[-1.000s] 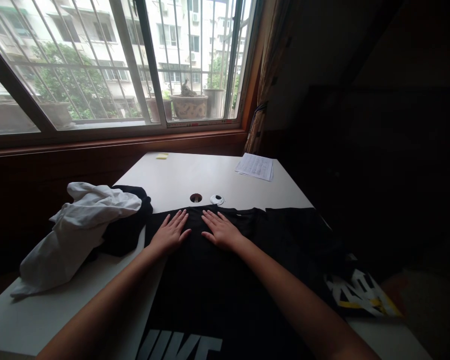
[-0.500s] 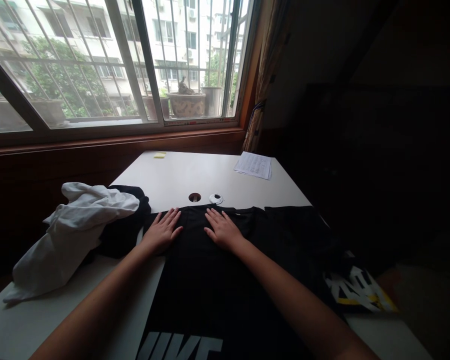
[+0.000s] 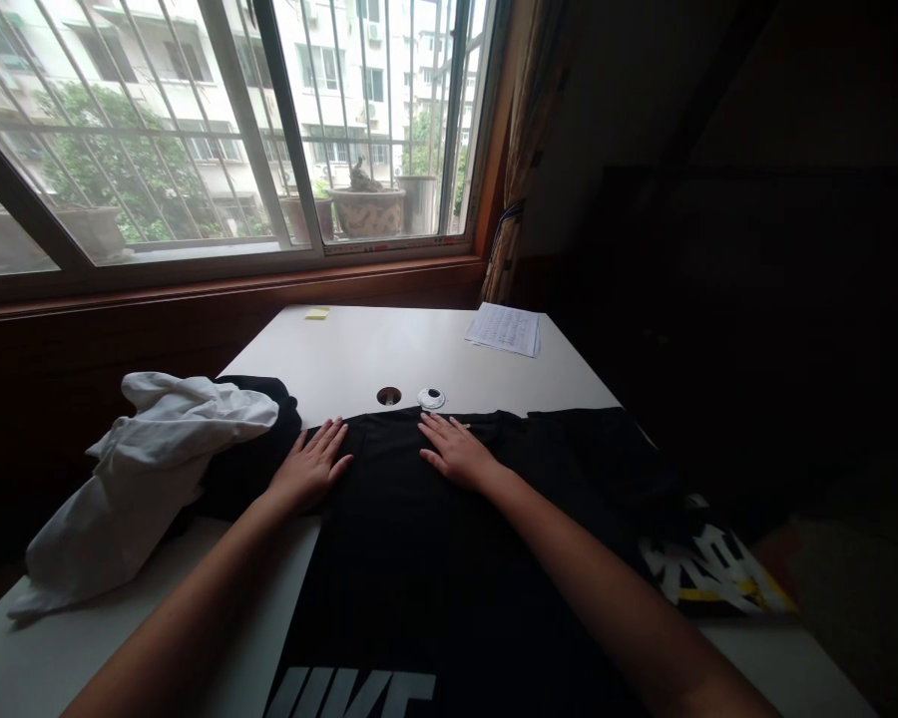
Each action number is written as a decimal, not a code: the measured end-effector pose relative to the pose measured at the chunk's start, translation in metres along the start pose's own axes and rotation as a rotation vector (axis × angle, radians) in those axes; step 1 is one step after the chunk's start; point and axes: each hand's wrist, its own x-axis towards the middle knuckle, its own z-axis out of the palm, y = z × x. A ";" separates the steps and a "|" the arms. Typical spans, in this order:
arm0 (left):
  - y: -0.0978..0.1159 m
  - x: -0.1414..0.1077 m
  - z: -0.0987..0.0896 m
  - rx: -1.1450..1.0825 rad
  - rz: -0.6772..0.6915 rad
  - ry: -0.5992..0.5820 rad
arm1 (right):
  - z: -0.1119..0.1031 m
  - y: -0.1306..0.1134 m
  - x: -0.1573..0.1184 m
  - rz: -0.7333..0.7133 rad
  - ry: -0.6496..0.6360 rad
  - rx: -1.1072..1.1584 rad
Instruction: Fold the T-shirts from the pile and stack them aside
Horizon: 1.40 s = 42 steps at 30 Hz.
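A black T-shirt [image 3: 404, 568] with large pale letters near the bottom of the view lies spread on the white table [image 3: 359, 349]. My left hand [image 3: 308, 467] rests flat on its upper left part, fingers stretched out. Palm down, my right hand [image 3: 456, 452] lies on the cloth near the top edge, by a small tag, with its fingers extended. Neither hand grips anything. Another dark garment [image 3: 703, 558] with white and yellow print lies at the right; where it meets the T-shirt is too dark to make out.
Left of my hands, a crumpled white garment [image 3: 150, 479] lies over a black one [image 3: 246, 459]. Beyond the shirt are a round hole [image 3: 389, 396] in the tabletop, a white ring-shaped cap [image 3: 432, 398], papers [image 3: 504, 330] and a yellow sticky note [image 3: 317, 313]. A barred window stands behind.
My hands have moved slightly apart over the shirt, the left one leftward and the right one rightward. Both stay flat. The camera view has shifted a little.
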 end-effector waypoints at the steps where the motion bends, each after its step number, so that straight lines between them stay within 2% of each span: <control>1: -0.001 -0.001 -0.001 -0.002 0.000 -0.002 | -0.003 0.010 -0.004 0.010 -0.025 0.003; 6: -0.004 -0.002 0.000 -0.011 -0.002 -0.003 | -0.012 0.060 -0.020 0.161 -0.093 0.002; 9: -0.006 0.000 0.002 -0.009 -0.005 -0.007 | -0.012 0.078 -0.021 0.211 -0.080 -0.012; 18: -0.011 0.007 -0.006 -0.027 -0.017 -0.050 | -0.006 0.091 -0.011 0.246 0.001 -0.005; 22: -0.007 0.014 -0.017 -0.042 -0.041 -0.122 | -0.005 0.091 -0.012 0.246 0.030 0.005; 26: 0.016 0.029 -0.034 0.003 -0.027 -0.131 | -0.004 0.092 -0.010 0.269 0.052 0.019; 30: 0.064 0.053 -0.046 0.005 0.064 -0.025 | -0.003 0.095 -0.007 0.298 0.054 0.020; 32: 0.090 0.066 -0.047 -0.024 0.090 0.015 | -0.003 0.096 -0.006 0.301 0.049 0.023; 35: 0.120 0.083 -0.037 -0.078 0.086 0.016 | -0.004 0.096 -0.006 0.306 0.042 0.025; 38: 0.131 0.093 -0.020 -0.124 0.033 -0.007 | -0.005 0.096 -0.006 0.313 0.034 0.025; 42: 0.121 0.097 0.001 -0.141 -0.008 0.047 | -0.007 0.098 -0.004 0.326 0.015 0.038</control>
